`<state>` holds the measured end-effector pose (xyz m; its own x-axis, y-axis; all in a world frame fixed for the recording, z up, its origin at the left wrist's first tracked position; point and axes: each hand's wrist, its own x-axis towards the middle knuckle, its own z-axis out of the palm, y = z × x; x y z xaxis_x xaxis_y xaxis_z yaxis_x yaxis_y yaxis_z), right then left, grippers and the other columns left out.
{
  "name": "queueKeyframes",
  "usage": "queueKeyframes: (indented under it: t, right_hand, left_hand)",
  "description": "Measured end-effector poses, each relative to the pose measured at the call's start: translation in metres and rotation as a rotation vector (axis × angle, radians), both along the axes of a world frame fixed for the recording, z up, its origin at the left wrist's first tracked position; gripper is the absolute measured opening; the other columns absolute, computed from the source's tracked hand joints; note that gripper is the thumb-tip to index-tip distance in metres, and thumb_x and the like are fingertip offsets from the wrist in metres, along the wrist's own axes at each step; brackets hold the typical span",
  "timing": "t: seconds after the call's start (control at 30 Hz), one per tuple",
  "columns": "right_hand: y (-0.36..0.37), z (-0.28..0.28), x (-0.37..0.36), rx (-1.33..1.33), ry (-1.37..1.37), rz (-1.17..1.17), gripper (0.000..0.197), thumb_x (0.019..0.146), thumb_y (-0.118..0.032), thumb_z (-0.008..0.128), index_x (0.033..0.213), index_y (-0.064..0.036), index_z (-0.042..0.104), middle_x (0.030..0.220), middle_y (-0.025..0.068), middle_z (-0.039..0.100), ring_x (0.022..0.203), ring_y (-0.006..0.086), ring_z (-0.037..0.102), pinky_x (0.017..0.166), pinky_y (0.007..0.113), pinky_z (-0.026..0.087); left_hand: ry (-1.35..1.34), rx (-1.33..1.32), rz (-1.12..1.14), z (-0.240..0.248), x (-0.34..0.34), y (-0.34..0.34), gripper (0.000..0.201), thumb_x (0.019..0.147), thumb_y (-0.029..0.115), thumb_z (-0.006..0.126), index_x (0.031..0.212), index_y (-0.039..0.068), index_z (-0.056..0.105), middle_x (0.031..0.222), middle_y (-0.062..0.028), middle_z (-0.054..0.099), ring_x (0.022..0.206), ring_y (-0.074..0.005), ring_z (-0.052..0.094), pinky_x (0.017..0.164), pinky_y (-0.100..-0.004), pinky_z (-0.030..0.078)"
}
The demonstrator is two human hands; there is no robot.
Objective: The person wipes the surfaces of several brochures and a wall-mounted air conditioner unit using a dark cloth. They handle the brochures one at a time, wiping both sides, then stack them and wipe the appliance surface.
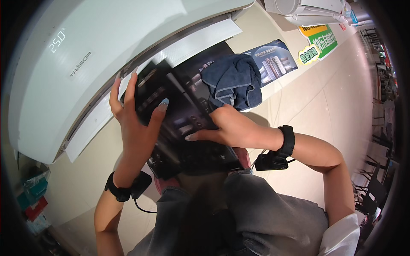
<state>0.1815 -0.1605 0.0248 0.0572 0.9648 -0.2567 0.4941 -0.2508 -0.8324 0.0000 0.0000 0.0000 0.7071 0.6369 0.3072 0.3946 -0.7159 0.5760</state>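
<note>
Starting at far left with a white air conditioner (pixel 64 47), running diagonally up the view. Coming next to the left hand (pixel 139 121), resting a thumb on the face of dark printed panels (pixel 179 115), with fingers spread near their left edge (being unable to tell whether clamping or merely steadying). Finding those panels at centre, overlapping, partly blurred, between the air conditioner and grey-clad legs (pixel 269 205). Probably handling as light, thin and fairly stiff, looking glossy enough for slipping; seeming best held by opposite long edges. Reaching the right hand (pixel 232 126), pressing its thumb in front and tucking fingers behind, apparently gripping the right side. Ending past a crumpled navy cloth (pixel 235 81) at a blue printed sheet (pixel 277 59).
</note>
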Motion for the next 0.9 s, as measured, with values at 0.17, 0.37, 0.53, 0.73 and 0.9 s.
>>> queueKeyframes:
  t: [0.17, 0.37, 0.53, 0.73, 0.9]
  right_hand:
    - [0.007, 0.01, -0.008, 0.0, 0.258, -0.003, 0.055, 0.096, -0.039, 0.061, 0.063, 0.0052, 0.06, 0.048, 0.0143, 0.045, 0.044, 0.0191, 0.042, 0.046, 0.036, 0.037]
    - [0.002, -0.002, -0.005, 0.016, 0.52, -0.144, 0.06, 0.098, -0.041, 0.057, 0.058, 0.0021, 0.049, 0.05, 0.0018, 0.03, 0.049, 0.0076, 0.031, 0.044, 0.03, 0.029]
    - [-0.004, -0.007, 0.02, 0.01, 0.356, -0.231, 0.054, 0.1, -0.033, 0.056, 0.06, 0.0027, 0.048, 0.053, -0.0006, 0.03, 0.053, 0.0066, 0.028, 0.045, 0.03, 0.028]
    - [-0.036, -0.058, 0.084, 0.0, 0.196, -0.552, 0.05, 0.101, -0.036, 0.053, 0.08, 0.0053, 0.07, 0.058, -0.0012, 0.054, 0.056, 0.0034, 0.044, 0.05, 0.025, 0.04]
    - [-0.05, -0.088, 0.112, -0.051, 0.113, -0.695, 0.054, 0.101, -0.04, 0.051, 0.081, 0.0046, 0.071, 0.064, 0.0026, 0.064, 0.057, 0.0048, 0.052, 0.052, 0.023, 0.043]
  left_hand:
    - [-0.107, -0.473, -0.061, 0.007, 0.008, 0.013, 0.06, 0.092, 0.036, 0.065, 0.141, 0.007, 0.046, 0.123, -0.0135, 0.055, 0.113, -0.0235, 0.052, 0.103, -0.0355, 0.037]
    - [-0.273, -0.785, 0.106, 0.008, 0.007, 0.014, 0.045, 0.096, 0.028, 0.06, 0.133, 0.004, 0.05, 0.11, -0.0038, 0.059, 0.092, -0.0089, 0.054, 0.085, -0.0228, 0.042]
    - [-0.323, -0.871, 0.114, 0.005, -0.012, 0.032, 0.049, 0.093, 0.023, 0.06, 0.135, 0.001, 0.046, 0.122, -0.0075, 0.059, 0.111, -0.013, 0.056, 0.096, -0.0262, 0.041]
    - [-0.111, -1.063, 0.131, 0.002, -0.054, 0.056, 0.05, 0.089, -0.001, 0.058, 0.137, 0.005, 0.047, 0.123, -0.0066, 0.06, 0.115, -0.0149, 0.055, 0.1, -0.0264, 0.041]
    - [0.024, -1.334, 0.255, -0.04, -0.084, 0.056, 0.041, 0.092, 0.006, 0.061, 0.131, 0.006, 0.051, 0.107, 0.0004, 0.063, 0.091, -0.005, 0.06, 0.079, -0.023, 0.05]
